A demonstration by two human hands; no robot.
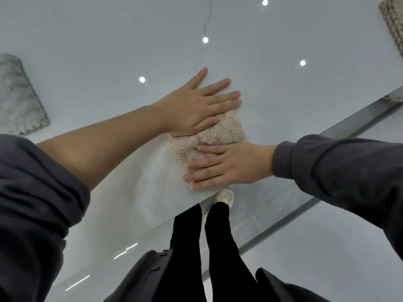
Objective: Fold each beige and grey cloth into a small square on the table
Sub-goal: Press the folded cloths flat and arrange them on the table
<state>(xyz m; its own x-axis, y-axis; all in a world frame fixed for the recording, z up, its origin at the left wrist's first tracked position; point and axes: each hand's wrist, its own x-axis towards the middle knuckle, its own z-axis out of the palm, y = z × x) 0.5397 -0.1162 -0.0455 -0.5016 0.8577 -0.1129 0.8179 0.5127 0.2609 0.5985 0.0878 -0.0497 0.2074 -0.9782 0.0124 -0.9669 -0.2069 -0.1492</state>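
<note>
A beige fluffy cloth [214, 135], folded into a small thick rectangle, lies on the glossy white table [152, 51] near its front edge. My left hand [196, 103] lies flat with fingers spread over the cloth's far end. My right hand [220, 166] presses flat on its near end, fingers pointing left. Neither hand grips the cloth. A grey folded cloth [19, 97] rests at the table's left side. Another beige-brown cloth [392, 22] sits at the far right corner, cut off by the frame.
The table's front edge [152, 227] runs diagonally from lower left to upper right. Below it are my dark trousers [218, 236] and a white shoe [225, 197] on a shiny floor. Ceiling lights reflect as bright dots on the tabletop.
</note>
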